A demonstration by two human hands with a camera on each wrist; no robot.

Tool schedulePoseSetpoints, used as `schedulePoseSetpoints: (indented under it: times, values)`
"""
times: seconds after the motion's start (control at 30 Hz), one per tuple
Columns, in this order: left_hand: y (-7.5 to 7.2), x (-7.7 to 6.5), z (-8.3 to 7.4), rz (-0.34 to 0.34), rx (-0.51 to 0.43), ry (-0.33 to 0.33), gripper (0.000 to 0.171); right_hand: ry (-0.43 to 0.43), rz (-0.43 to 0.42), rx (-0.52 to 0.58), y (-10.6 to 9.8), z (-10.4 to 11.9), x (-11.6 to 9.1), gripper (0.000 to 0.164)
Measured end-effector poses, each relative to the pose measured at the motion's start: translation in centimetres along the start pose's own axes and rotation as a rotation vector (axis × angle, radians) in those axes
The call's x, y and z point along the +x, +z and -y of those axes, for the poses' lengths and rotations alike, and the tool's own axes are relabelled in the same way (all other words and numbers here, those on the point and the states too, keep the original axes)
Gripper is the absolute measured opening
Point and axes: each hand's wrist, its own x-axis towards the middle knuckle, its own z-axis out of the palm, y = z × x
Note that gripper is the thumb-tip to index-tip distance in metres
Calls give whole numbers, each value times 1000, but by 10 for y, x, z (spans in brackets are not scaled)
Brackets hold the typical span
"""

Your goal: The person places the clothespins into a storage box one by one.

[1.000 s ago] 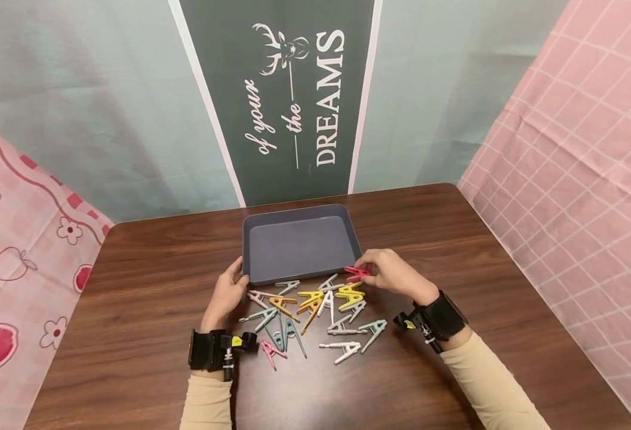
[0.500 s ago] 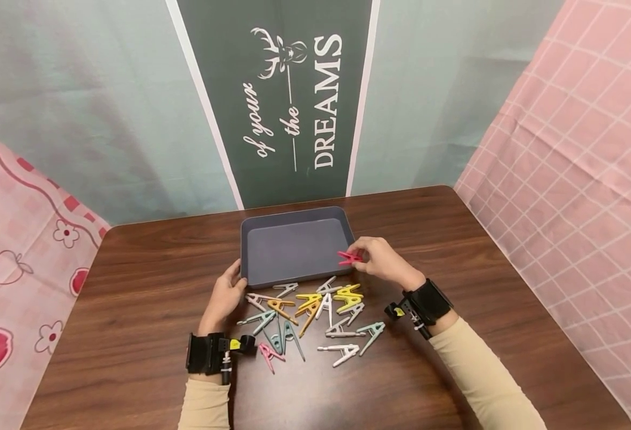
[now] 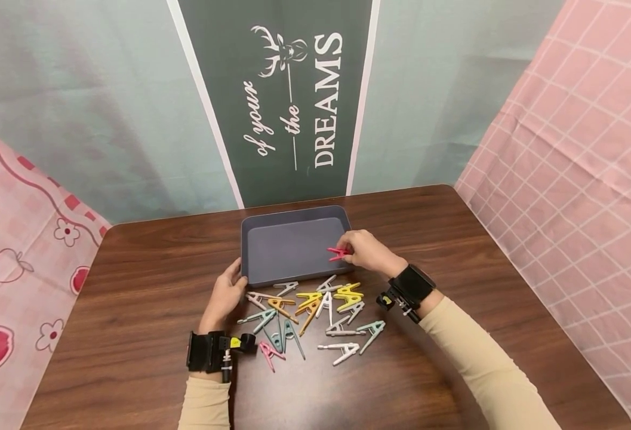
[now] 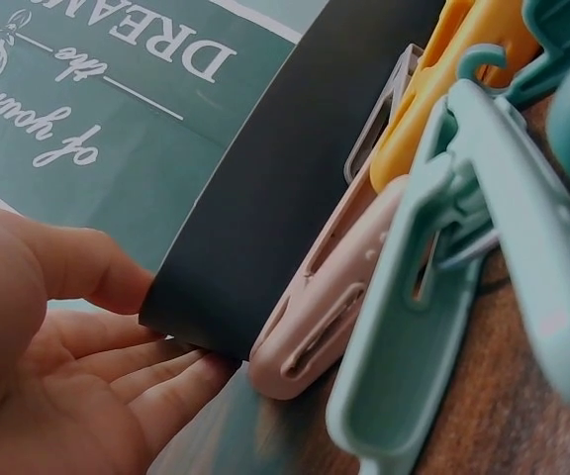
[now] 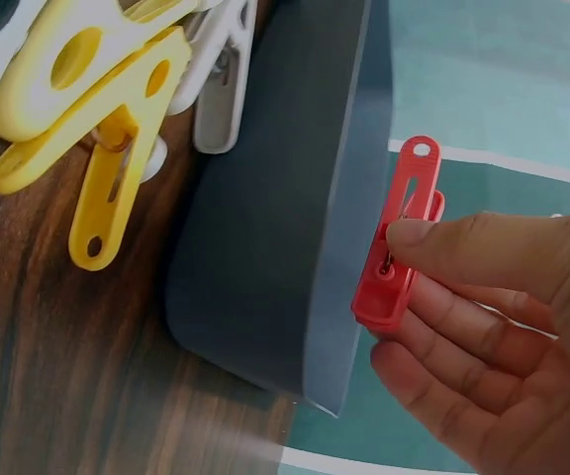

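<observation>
My right hand (image 3: 366, 249) pinches a red clothespin (image 3: 339, 254) between thumb and fingers, over the right end of the grey tray (image 3: 256, 282). In the right wrist view the red clothespin (image 5: 396, 237) shows beside the tray's rim, the thumb across its spring. At the tray's near left corner is my left hand (image 3: 228, 295). The left wrist view shows its thumb at the corner of the tray wall (image 4: 255, 188), the other fingers along the lower edge. A pale pink clothespin (image 4: 315, 307) and a mint clothespin (image 4: 414, 336) lie close by.
Several clothespins lie scattered in front of the tray, among them yellow ones (image 3: 348, 297), an orange one (image 3: 282, 307), a white one (image 3: 344, 351) and a pink one (image 3: 270, 355). The brown wooden table (image 3: 428, 221) ends at a curtain (image 3: 412, 119) behind.
My right hand has carried the red clothespin from the tray's near right corner up and left, over the tray. My left hand stays at the tray's corner.
</observation>
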Motion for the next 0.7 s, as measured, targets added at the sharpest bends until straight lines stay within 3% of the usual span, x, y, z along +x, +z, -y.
schedulePoseSetpoints:
  times: [0.43,0.7]
  values:
    - [0,2,1,-3,-3,8,60,51,149,-108,15,-6,19,11]
    - [1,1,1,-7,-8,20,58,61,169,-146,21,-10,22,8]
